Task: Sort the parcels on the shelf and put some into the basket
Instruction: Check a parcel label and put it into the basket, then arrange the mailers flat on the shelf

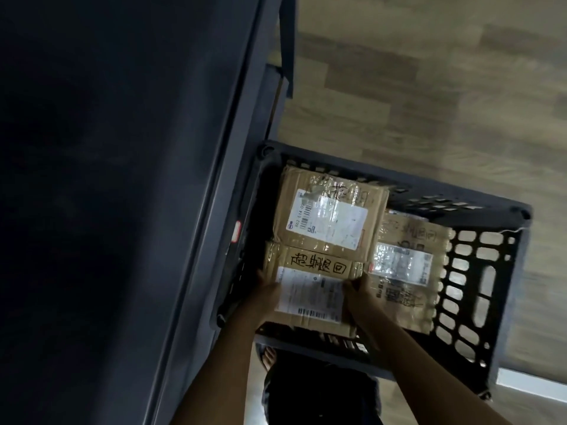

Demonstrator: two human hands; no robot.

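Along the left side rises a dark grey shelf unit (129, 179), with a wood-look floor (445, 102) to the right. Just beside the shelf sits a dark slotted plastic basket (478, 289) holding three taped cardboard parcels. Farthest lies a labelled parcel (331, 216); lower at right is another parcel (408, 271). Nearest, the marker-written parcel (313, 289) is clasped at its sides by the left hand (270, 297) and right hand (360, 297), each grip clamped on it.

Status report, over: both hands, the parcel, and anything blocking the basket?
Left hand and right hand grip near parcel by its sides, over basket. Two parcels already inside: far one, right one. Nothing blocking.
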